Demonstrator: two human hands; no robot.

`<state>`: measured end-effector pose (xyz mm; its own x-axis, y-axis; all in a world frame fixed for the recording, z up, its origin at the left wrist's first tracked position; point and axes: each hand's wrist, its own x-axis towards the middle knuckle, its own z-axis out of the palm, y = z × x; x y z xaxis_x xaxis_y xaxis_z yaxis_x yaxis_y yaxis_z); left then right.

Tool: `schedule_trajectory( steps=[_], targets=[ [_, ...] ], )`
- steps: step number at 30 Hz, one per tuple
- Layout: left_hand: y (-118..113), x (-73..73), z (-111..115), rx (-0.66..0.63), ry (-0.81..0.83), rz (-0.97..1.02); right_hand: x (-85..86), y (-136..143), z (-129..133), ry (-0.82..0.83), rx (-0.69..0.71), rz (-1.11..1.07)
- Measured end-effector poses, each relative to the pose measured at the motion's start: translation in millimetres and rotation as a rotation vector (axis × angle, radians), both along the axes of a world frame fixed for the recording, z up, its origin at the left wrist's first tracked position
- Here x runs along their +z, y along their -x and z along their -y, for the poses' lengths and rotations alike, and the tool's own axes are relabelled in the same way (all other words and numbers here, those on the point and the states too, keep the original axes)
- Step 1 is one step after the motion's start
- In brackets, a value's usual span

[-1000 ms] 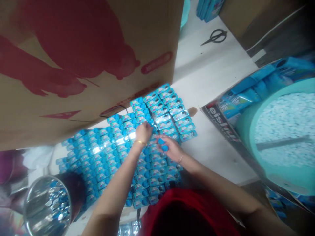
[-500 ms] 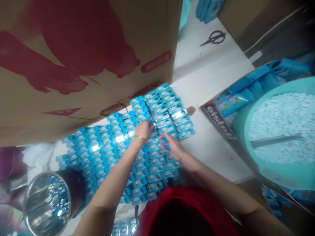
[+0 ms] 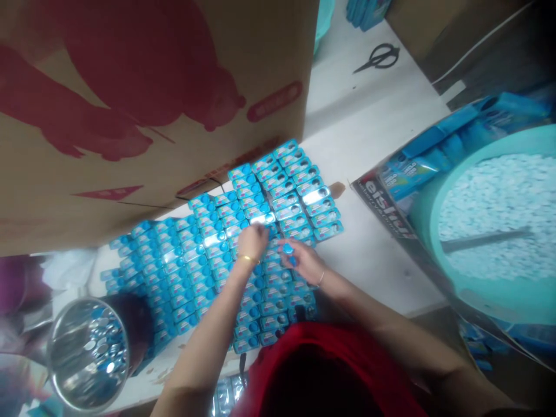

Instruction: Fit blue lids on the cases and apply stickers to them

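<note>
Rows of small flat blue boxes (image 3: 216, 238) with printed fronts lie close together across the table. Many have a blue round disc at one end; those on the right show a dark round spot there instead. Over the middle rows, my left hand (image 3: 253, 242) is closed, fingertips pointing down at a box; whatever they pinch is hidden. To its right, my right hand (image 3: 306, 262) is curled just above the boxes. Small blue round discs (image 3: 288, 249) show between its thumb and fingers.
A metal pot (image 3: 89, 353) of shiny discs stands at left. A large printed carton (image 3: 165, 116) rises behind the boxes. On the right, a turquoise tub (image 3: 434, 272) of pale pieces sits on an open carton (image 3: 384, 208) of blue packs. Scissors (image 3: 382, 56) lie at the back.
My left hand has drawn slightly nearer to me, down to a lower box in the column. My right hand has turned a little, so the blue discs in it show more clearly.
</note>
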<state>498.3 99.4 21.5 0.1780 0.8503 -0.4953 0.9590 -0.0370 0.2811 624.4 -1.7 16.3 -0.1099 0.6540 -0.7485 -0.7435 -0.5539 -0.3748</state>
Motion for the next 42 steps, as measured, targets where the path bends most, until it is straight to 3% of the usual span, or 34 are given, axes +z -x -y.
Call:
schedule_trajectory(
  steps=[6,12,14,18,21,24,27,30,35,39,42],
  targets=[
    [-16,-10.6,-33,-0.131,0.182,-0.318,-3.7,-10,8,-0.087,0.048,0.069],
    [-15,-7.4,-32,-0.155,0.147,-0.372,4.1,-8,5,-0.023,0.055,0.046],
    [-13,1.7,-18,-0.172,0.059,-0.229,7.6,-8,3,0.001,0.052,0.009],
    [-9,22.1,31,-0.321,-0.007,0.317,14.5,-4,3,0.0,0.051,-0.039],
    [-7,26.6,61,-0.272,-0.054,0.445,17.8,3,7,-0.05,0.076,-0.079],
    [-4,17.8,65,-0.091,-0.092,0.355,18.9,9,14,0.011,0.059,-0.061],
    [-3,3.5,48,-0.001,-0.065,0.14,18.4,9,21,0.085,0.017,0.032],
    [-7,-6.2,28,-0.044,-0.017,-0.071,15.0,6,28,0.065,0.028,0.131],
    [-15,-7.9,7,-0.13,0.161,-0.31,2.8,0,36,-0.033,0.057,0.239],
    [-15,-5.8,2,-0.192,0.161,-0.36,0.2,1,36,-0.053,0.073,0.262],
    [-10,1.1,15,-0.189,0.083,-0.241,6.6,2,37,-0.037,0.077,0.224]
  ],
)
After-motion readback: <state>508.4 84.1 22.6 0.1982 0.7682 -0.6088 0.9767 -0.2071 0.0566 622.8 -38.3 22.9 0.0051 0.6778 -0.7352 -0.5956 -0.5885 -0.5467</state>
